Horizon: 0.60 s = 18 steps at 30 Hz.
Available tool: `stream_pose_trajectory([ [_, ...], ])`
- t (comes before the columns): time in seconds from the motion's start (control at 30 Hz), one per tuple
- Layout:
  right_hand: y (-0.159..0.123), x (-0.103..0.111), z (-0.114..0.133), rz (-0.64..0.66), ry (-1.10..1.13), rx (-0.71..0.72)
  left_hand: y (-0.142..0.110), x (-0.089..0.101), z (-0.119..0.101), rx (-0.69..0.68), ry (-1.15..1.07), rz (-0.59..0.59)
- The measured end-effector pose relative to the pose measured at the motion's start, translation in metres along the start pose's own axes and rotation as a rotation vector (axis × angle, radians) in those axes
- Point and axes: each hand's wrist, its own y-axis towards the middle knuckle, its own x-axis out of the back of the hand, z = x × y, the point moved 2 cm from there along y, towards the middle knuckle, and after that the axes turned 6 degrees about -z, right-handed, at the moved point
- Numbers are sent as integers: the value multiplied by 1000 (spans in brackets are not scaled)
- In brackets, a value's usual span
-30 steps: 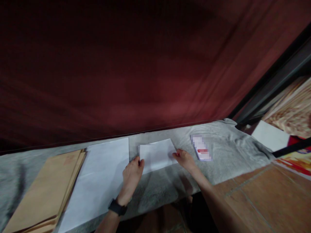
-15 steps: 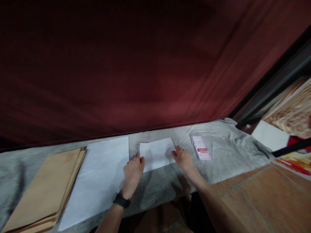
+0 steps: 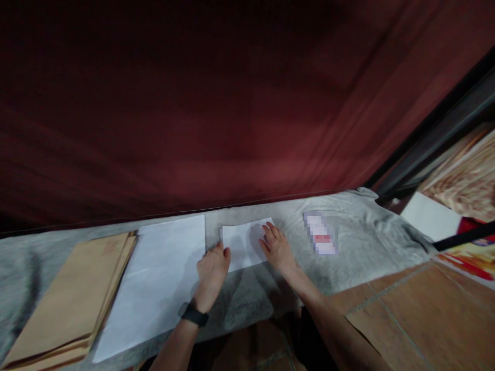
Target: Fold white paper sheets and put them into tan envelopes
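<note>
On the soft, rumpled gray cloth (image 3: pixel 356 232), a smooth white folded paper (image 3: pixel 242 246) is lying flat between both hands. The left hand (image 3: pixel 214 265) is curling at its left edge, any pinch unclear; the right hand (image 3: pixel 277 248) is spreading loosely open over its right end, gripping nothing. Matte brown paper envelopes (image 3: pixel 69 299) are lying stacked beyond the large white sheets (image 3: pixel 158 283).

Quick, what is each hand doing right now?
Left hand: partly curled at the folded paper's left edge; grip unclear.
Right hand: open, fingers spread over the folded paper.
</note>
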Motion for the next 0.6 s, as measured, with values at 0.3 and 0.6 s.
stream_pose_trajectory([
  [0.3,-16,-33,24,75,-8,178,-1,-2,1,-12,4,-27],
  [0.6,-16,-35,23,98,-57,189,-12,-14,-31,-393,-134,-289],
])
